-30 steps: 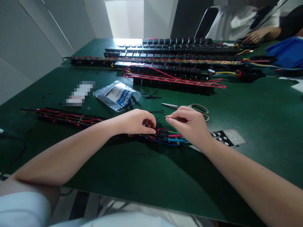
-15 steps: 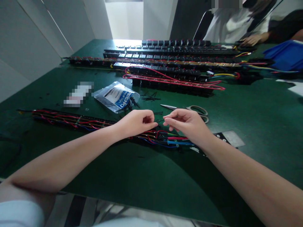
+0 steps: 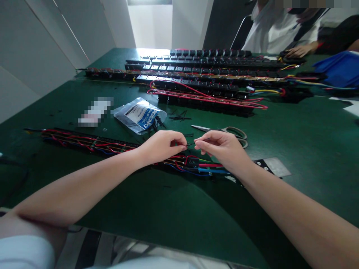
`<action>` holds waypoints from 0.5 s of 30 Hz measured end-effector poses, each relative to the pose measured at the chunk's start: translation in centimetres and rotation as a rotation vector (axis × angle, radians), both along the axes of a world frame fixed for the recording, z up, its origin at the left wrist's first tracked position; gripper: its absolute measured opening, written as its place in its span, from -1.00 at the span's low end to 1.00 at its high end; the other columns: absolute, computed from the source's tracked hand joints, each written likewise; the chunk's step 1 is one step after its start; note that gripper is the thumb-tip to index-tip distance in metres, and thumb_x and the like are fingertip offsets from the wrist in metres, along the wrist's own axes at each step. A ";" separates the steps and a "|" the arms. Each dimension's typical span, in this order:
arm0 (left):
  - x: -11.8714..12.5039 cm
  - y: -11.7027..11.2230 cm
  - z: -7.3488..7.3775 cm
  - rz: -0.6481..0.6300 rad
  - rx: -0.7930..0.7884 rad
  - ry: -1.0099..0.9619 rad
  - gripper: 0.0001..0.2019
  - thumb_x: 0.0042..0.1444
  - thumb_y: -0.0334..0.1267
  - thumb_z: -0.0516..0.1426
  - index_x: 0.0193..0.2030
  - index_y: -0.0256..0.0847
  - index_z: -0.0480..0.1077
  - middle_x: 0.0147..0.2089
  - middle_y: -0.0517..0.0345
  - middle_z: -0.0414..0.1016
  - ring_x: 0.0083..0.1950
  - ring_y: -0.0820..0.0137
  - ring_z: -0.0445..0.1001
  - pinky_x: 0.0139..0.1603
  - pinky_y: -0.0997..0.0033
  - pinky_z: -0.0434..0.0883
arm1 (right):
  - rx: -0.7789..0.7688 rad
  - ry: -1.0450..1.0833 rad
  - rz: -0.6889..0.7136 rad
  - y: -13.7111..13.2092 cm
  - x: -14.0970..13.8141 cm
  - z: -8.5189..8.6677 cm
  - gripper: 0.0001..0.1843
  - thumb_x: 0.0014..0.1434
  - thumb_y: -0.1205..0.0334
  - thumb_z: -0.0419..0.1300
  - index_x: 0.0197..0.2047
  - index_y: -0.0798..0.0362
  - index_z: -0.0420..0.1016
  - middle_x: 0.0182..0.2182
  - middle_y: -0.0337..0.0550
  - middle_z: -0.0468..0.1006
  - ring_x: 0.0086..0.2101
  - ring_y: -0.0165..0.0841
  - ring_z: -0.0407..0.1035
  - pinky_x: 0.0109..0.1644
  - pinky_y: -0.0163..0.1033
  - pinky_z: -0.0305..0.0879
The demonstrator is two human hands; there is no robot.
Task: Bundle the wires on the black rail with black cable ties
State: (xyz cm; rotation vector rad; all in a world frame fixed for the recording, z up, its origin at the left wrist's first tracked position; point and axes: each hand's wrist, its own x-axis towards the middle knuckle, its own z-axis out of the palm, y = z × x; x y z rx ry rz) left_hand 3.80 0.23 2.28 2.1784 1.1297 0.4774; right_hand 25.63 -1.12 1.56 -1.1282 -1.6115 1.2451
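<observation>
My left hand point(image 3: 164, 145) and my right hand point(image 3: 221, 147) meet fingertip to fingertip just above a long black wired strip point(image 3: 92, 142) that lies across the green table point(image 3: 174, 209). Both hands are closed in a pinch on a thin black cable tie point(image 3: 191, 143) stretched between them. Under the hands the strip carries red, blue and green wires point(image 3: 206, 168). The fingertips hide the ends of the tie.
Scissors point(image 3: 224, 130) lie just beyond my right hand. A clear bag of cable ties point(image 3: 138, 114) and loose ties point(image 3: 178, 116) lie behind my left hand. Several wired strips point(image 3: 207, 80) fill the far side. A person's hand point(image 3: 298, 50) works at the far right by a blue tray point(image 3: 338, 67).
Both hands have lifted off the wired strip and come together in front of me; the cable tie now spans the gap between the two pinches.
</observation>
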 end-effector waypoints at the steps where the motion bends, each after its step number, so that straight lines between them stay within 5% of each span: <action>1: 0.0 0.0 0.0 0.015 -0.015 0.001 -0.83 0.19 -0.15 0.16 -0.24 -0.16 0.55 -0.29 0.25 0.58 -0.28 0.45 0.45 -0.23 0.44 0.33 | 0.013 0.003 -0.012 0.0 0.1 -0.1 -0.73 -0.01 0.04 0.47 -0.37 0.07 0.64 -0.45 -0.18 0.63 -0.50 -0.46 0.40 -0.44 -0.35 0.35; 15: -0.2 0.3 -0.1 -0.054 -0.072 -0.003 -0.83 0.18 -0.17 0.18 -0.20 -0.15 0.58 -0.20 0.25 0.65 -0.18 0.41 0.55 -0.10 0.46 0.40 | 0.098 0.090 -0.100 0.3 0.1 -1.0 -0.75 0.01 0.07 0.47 -0.39 0.05 0.59 -0.48 -0.26 0.57 -0.52 -0.49 0.38 -0.45 -0.38 0.32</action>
